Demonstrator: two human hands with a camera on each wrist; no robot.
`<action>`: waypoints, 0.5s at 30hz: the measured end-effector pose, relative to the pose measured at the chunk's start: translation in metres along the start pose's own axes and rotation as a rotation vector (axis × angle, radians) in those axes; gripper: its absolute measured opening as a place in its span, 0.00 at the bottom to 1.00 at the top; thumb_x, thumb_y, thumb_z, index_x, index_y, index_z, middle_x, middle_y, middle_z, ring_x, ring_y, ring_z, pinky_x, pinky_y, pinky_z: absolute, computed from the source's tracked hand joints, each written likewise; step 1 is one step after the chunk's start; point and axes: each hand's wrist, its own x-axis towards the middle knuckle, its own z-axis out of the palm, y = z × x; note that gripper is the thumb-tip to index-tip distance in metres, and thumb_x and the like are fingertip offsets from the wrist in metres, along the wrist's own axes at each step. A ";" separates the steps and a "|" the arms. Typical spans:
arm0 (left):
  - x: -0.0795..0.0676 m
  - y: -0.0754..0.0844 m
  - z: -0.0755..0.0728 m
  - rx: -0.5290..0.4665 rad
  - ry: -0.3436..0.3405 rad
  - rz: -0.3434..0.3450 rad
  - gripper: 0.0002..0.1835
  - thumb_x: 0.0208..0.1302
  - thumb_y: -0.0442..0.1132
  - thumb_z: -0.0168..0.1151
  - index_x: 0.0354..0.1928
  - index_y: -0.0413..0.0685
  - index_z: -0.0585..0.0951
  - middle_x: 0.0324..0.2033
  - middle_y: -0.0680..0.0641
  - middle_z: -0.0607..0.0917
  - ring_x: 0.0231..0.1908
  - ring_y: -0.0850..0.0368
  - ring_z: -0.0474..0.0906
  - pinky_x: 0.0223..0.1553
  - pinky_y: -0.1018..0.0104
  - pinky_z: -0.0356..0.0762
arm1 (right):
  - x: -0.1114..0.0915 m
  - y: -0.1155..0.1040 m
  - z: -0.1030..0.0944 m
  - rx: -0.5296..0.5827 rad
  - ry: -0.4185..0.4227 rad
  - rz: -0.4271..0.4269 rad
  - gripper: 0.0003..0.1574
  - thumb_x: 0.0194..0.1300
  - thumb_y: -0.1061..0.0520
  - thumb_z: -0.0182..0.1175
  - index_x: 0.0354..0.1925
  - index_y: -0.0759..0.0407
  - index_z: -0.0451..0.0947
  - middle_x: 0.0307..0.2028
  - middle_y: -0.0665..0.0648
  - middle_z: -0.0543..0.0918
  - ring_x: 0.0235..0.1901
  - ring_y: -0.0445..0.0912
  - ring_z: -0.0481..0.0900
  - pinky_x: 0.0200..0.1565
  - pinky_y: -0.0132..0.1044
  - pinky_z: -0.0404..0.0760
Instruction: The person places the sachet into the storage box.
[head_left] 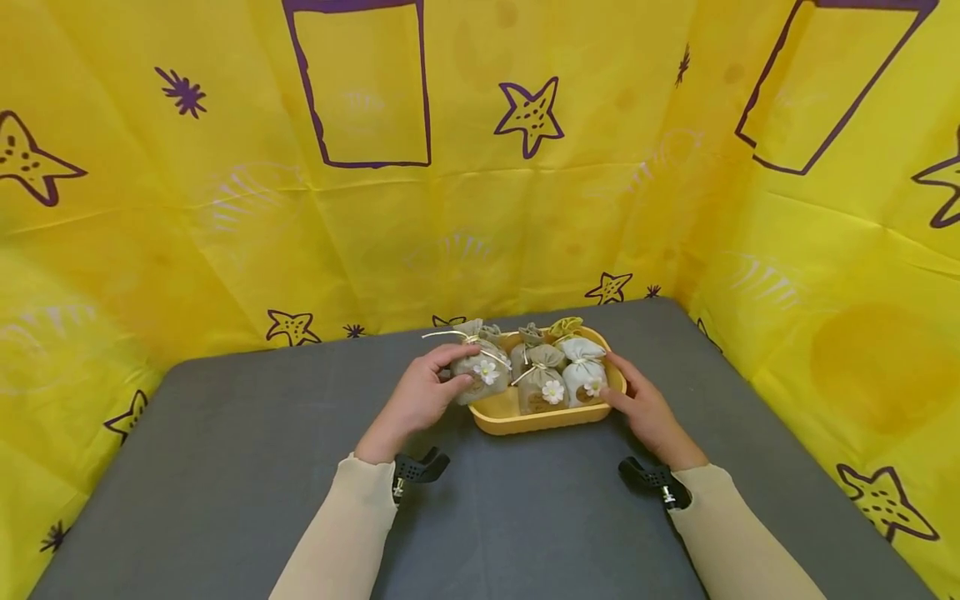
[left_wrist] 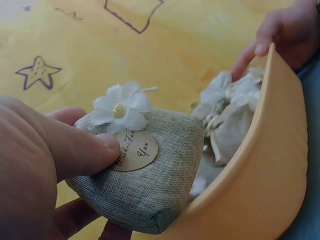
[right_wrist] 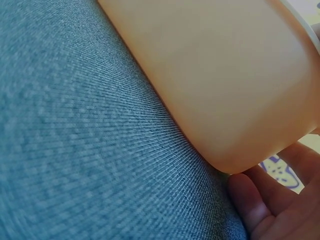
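A grey burlap sachet [head_left: 480,371] is gripped by the left hand [head_left: 420,398] at the left end of a yellow tray [head_left: 525,417]. In the left wrist view the thumb is pressed on the sachet's round paper label [left_wrist: 135,150], just below a white fabric flower [left_wrist: 121,106], while the fingers [left_wrist: 75,216] are curled under the sachet. The sachet is held against the tray's rim, partly over its edge.

The right hand [head_left: 647,410] is laid against the tray's right end with fingers fairly straight and relaxed; nothing is clasped by them. Several more sachets [head_left: 558,371], tied at the neck and decorated with flowers, are stood close together inside the tray. The tray is rested on a grey fabric-covered surface [head_left: 225,467], which is enclosed by a yellow backdrop [head_left: 225,208] printed with purple stars.
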 end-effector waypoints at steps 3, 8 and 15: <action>0.005 0.002 0.010 -0.012 0.016 -0.024 0.21 0.65 0.32 0.67 0.59 0.58 0.83 0.56 0.55 0.81 0.49 0.54 0.78 0.47 0.56 0.78 | 0.000 0.002 0.000 0.003 -0.005 -0.008 0.41 0.74 0.54 0.58 0.77 0.58 0.54 0.75 0.64 0.54 0.70 0.59 0.57 0.63 0.35 0.64; 0.012 0.001 0.020 -0.011 0.027 -0.055 0.19 0.65 0.32 0.67 0.56 0.60 0.85 0.50 0.56 0.83 0.42 0.54 0.77 0.41 0.59 0.77 | 0.001 0.003 0.001 -0.009 -0.003 0.005 0.41 0.74 0.52 0.58 0.78 0.55 0.54 0.75 0.63 0.54 0.70 0.58 0.57 0.64 0.42 0.64; 0.014 -0.002 0.027 0.091 -0.034 -0.053 0.19 0.66 0.34 0.66 0.56 0.58 0.84 0.39 0.54 0.83 0.34 0.53 0.74 0.38 0.54 0.71 | 0.000 0.003 -0.001 -0.004 0.000 0.003 0.41 0.74 0.53 0.58 0.78 0.55 0.53 0.75 0.64 0.54 0.71 0.59 0.56 0.66 0.56 0.58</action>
